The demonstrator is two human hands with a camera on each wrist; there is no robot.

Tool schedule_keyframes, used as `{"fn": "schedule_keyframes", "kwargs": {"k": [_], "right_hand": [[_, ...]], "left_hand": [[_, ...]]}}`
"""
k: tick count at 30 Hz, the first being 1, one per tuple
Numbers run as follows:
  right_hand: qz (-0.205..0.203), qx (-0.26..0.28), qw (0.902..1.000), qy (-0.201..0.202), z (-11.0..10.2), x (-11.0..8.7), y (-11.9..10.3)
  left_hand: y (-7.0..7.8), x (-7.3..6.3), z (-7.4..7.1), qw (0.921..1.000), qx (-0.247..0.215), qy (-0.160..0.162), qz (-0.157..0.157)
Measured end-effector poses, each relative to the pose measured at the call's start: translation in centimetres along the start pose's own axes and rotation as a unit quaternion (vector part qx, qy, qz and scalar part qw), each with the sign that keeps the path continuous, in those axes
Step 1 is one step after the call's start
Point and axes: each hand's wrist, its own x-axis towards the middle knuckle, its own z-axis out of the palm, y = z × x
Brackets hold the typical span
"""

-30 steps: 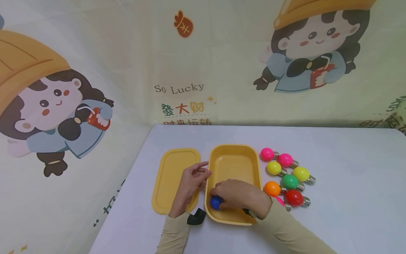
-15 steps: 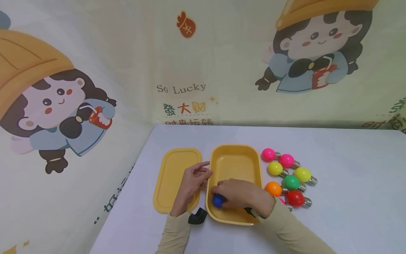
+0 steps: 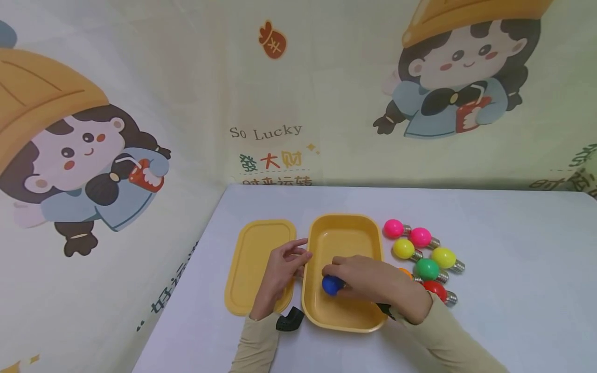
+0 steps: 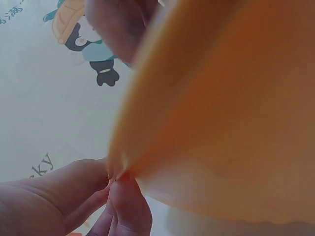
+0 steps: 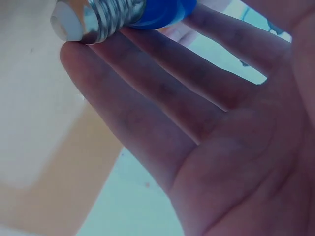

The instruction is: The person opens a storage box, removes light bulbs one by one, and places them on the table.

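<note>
My right hand [image 3: 373, 280] holds a blue light bulb [image 3: 333, 285] over the lower part of an open yellow box [image 3: 343, 325]. In the right wrist view, the bulb's silver screw base [image 5: 115, 17] lies across the fingertips. At the box's left side is my left hand [image 3: 284, 267]. The left wrist view shows its thumb and a fingertip [image 4: 129, 206] pinching the box rim [image 4: 120, 147]. A flat yellow lid [image 3: 261, 238] lies left of the box, partly under the left hand and forearm.
Right of the box lie several bulbs: two pink bulbs [image 3: 421, 237], two yellow bulbs [image 3: 443, 257], a green bulb [image 3: 426, 269], an orange bulb [image 3: 404, 272] and a red bulb [image 3: 435, 289], the last two partly covered. A black piece [image 3: 290, 319] sits beside the left sleeve.
My right hand has carried the blue bulb up and to the right from the box's lower left corner. Its sleeve now hides the lowest pink bulb. The left hand stays at the rim.
</note>
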Motion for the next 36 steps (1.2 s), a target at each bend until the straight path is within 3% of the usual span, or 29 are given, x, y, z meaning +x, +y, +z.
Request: {"fn": "schedule_keyframes", "kwargs": {"k": [5, 15, 29, 32, 36], "right_hand": [[0.005, 0.013, 0.9997, 0.018, -0.4, -1.0, 0.5], [0.052, 0.044, 0.9968, 0.041, -1.5, -4.0, 1.7], [0.065, 0.0, 0.991, 0.117, -2.8, -8.3, 4.2], [0.076, 0.008, 0.9906, 0.113, -2.9, -8.7, 4.6], [0.118, 0.035, 0.9894, 0.078, -2.8, -9.3, 5.1]], "left_hand": [[0.0, 0.0, 0.0, 1.0, 0.004, 0.002, 0.003], [0.0, -0.1, 0.0, 1.0, -0.001, 0.003, 0.004], [0.1, 0.1, 0.0, 1.0, 0.0, 0.003, 0.009], [0.2, 0.1, 0.0, 1.0, 0.0, 0.003, 0.009], [0.2, 0.0, 0.0, 1.0, -0.002, 0.002, 0.006]]}}
